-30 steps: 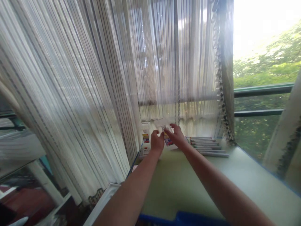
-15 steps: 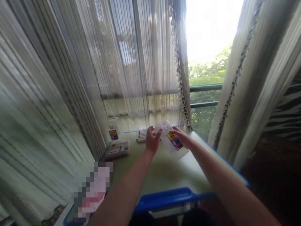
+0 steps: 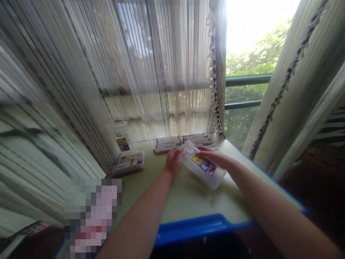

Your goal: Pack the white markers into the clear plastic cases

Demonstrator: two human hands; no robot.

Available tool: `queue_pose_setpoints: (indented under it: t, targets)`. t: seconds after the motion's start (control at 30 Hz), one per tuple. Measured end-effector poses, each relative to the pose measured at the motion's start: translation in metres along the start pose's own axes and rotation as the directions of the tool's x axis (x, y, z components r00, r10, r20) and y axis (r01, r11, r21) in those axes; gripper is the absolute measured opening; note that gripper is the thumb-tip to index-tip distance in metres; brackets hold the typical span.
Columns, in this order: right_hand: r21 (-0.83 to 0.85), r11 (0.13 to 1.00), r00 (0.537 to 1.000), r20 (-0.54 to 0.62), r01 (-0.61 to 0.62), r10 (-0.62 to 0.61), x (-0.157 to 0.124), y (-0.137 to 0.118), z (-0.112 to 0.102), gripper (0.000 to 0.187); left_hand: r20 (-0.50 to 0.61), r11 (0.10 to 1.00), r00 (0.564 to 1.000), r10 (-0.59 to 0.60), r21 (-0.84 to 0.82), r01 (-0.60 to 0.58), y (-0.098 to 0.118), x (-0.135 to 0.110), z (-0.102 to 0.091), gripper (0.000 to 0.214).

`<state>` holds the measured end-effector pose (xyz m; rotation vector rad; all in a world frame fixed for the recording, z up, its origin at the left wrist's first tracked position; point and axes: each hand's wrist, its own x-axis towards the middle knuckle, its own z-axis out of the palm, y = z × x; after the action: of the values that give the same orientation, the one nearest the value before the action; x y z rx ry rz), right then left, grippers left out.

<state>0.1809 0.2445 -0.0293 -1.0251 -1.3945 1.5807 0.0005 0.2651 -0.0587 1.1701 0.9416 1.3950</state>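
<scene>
- Clear plastic case just right of centre frame, tilted, labelled face up, between your hands.
- Your left hand, at centre: fingers closed on the case's upper-left end.
- Your right hand, right of centre: fingers holding the case's upper-right edge, tips near the label.
- Markers in two side-by-side groups behind, on the table.
- Left of centre: flat box; second clear case upright beyond it.
</scene>
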Motion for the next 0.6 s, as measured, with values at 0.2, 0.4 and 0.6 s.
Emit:
queue_pose_setpoints:
  t: [0.2, 0.4, 0.6]
  targets:
    - [-0.032, 0.998, 0.998, -0.003, 0.061, -0.061, -0.004, -0.001, -0.006, 0.043, -0.130, 0.952, 0.974, -0.185, -0.271, 0.144, 0.010, 0.006, 0.000, 0.036]
    - [0.011, 0.988, 0.987, 0.059, 0.151, -0.152, -0.003, -0.001, -0.015, 0.043, -0.147, 0.925, 0.948, -0.282, -0.305, 0.228, 0.021, 0.005, -0.007, 0.055]
    - [0.001, 0.981, 0.980, 0.026, 0.196, -0.196, -0.003, -0.006, -0.013, 0.046, -0.128, 0.942, 0.952, -0.279, -0.229, 0.245, 0.019, 0.007, -0.009, 0.047]
